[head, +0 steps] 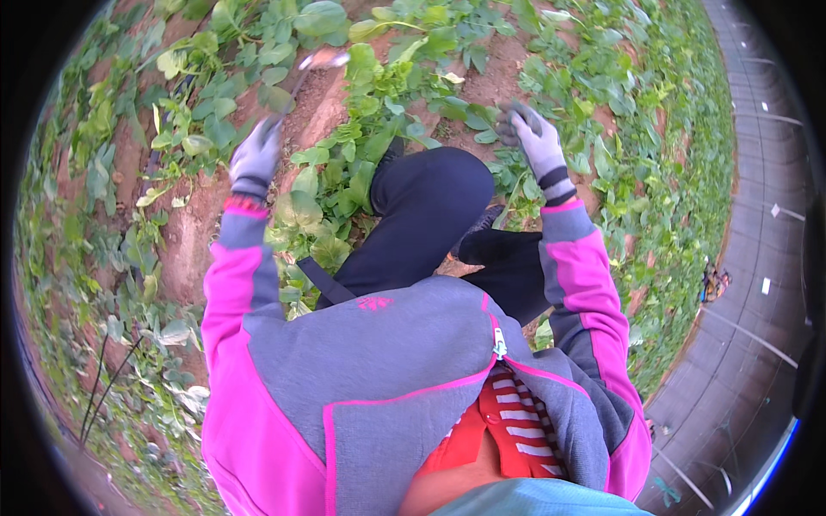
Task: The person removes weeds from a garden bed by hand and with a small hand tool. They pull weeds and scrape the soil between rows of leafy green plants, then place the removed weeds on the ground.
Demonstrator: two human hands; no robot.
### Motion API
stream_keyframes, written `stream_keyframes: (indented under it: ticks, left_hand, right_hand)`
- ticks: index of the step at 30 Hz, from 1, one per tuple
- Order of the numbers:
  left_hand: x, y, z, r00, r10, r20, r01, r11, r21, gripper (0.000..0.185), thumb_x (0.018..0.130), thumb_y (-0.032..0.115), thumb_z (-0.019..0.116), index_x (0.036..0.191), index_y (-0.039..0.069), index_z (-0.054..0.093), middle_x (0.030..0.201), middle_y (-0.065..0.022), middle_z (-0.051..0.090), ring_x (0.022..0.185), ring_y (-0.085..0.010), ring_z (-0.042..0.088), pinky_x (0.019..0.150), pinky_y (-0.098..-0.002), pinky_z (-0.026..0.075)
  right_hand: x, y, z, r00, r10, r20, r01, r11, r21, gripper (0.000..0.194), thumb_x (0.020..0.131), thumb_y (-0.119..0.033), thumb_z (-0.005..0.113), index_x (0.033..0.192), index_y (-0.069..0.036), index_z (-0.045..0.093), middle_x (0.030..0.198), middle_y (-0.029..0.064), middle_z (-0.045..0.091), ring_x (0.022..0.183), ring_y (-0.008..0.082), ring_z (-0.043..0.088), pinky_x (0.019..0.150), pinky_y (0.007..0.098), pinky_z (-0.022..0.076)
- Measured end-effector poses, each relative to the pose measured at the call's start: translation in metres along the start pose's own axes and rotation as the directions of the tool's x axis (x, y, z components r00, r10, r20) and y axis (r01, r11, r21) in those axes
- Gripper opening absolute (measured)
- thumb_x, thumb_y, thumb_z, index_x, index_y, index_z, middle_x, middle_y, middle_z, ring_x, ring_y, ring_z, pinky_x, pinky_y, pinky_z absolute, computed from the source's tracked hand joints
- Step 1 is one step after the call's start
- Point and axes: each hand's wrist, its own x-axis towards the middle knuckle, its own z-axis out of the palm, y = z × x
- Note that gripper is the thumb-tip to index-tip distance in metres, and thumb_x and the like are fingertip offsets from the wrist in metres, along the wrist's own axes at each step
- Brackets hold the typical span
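Observation:
My left hand (pixel 256 151), in a light grey work glove, grips a thin-shafted hand tool. Motion blurs its small metal head (pixel 324 59), possibly a hand hoe's blade, which is above bare soil between the leafy plants. My right hand (pixel 534 138), gloved the same way, hovers by green leaves (pixel 479 119) on the other side of my bent knee. Its fingers are loosely bent and apart, and I see nothing in them. Low broad-leaved crop plants (pixel 342 155) grow between my hands and against my leg (pixel 432 187).
Reddish soil (pixel 187 251) shows between the plant rows. A dark thin line, perhaps an irrigation hose (pixel 151 168), runs along the left row. On the right, dark woven ground sheeting (pixel 761 193) borders the plants, with a small multicoloured object (pixel 715 284) at its edge.

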Motion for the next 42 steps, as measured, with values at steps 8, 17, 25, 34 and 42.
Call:
stream_keyframes:
  ticks: [8,17,25,34,42]
  left_hand:
    - [-0.011,0.289,0.128,0.777,0.629,-0.012,-0.628,0.775,-0.074,0.031,0.085,0.031,0.053,0.104,0.007,0.058,0.093,-0.0172,0.063,0.089,-0.0338,0.061,0.077,-0.0413,0.048]
    - [-0.011,0.319,0.189,0.325,0.489,0.81,-0.125,0.871,-0.476,0.037,0.09,0.035,0.053,0.113,0.006,0.056,0.088,-0.006,0.064,0.067,-0.0137,0.063,0.053,-0.028,0.049]
    - [0.078,0.145,0.298,0.628,-0.007,0.778,-0.456,0.807,0.375,0.043,0.077,0.04,0.059,0.101,0.005,0.062,0.097,-0.0192,0.064,0.094,-0.0312,0.061,0.083,-0.0386,0.046]
    - [0.154,0.114,0.372,0.901,0.032,0.432,-0.361,0.606,0.709,0.056,0.08,0.025,0.057,0.13,0.01,0.037,0.118,-0.0164,0.05,0.1,-0.0331,0.059,0.081,-0.0455,0.049]
    - [0.17,0.111,0.374,0.868,-0.002,0.496,-0.4,0.587,0.703,0.031,0.079,0.021,0.057,0.108,0.011,0.052,0.103,-0.0157,0.06,0.096,-0.0333,0.06,0.078,-0.0447,0.049]
  right_hand:
    - [0.001,-0.03,-0.006,0.987,-0.049,0.154,-0.049,0.817,0.574,0.036,0.093,-0.033,0.05,0.116,-0.005,0.052,0.107,0.0085,0.06,0.092,0.0217,0.061,0.081,0.0348,0.0509]
    - [0.006,0.021,-0.119,0.975,0.187,0.123,-0.223,0.773,0.593,0.023,0.089,-0.018,0.053,0.107,-0.003,0.056,0.081,0.0069,0.058,0.069,0.0166,0.058,0.06,0.0322,0.0506]
    - [-0.002,0.204,-0.142,0.775,0.63,0.041,-0.631,0.771,0.09,0.018,0.086,-0.017,0.057,0.098,-0.005,0.054,0.069,0.0059,0.059,0.051,0.016,0.056,0.04,0.0305,0.0452]
    - [-0.001,0.277,-0.111,0.722,0.666,0.189,-0.692,0.702,0.169,0.015,0.085,-0.014,0.058,0.097,-0.006,0.054,0.067,0.0026,0.056,0.05,0.0125,0.055,0.043,0.0265,0.0463]
    - [0.012,0.3,-0.097,0.773,0.606,0.189,-0.634,0.74,0.224,0.024,0.085,-0.012,0.058,0.107,-0.004,0.055,0.069,0.0026,0.057,0.055,0.0109,0.053,0.049,0.0259,0.0457]
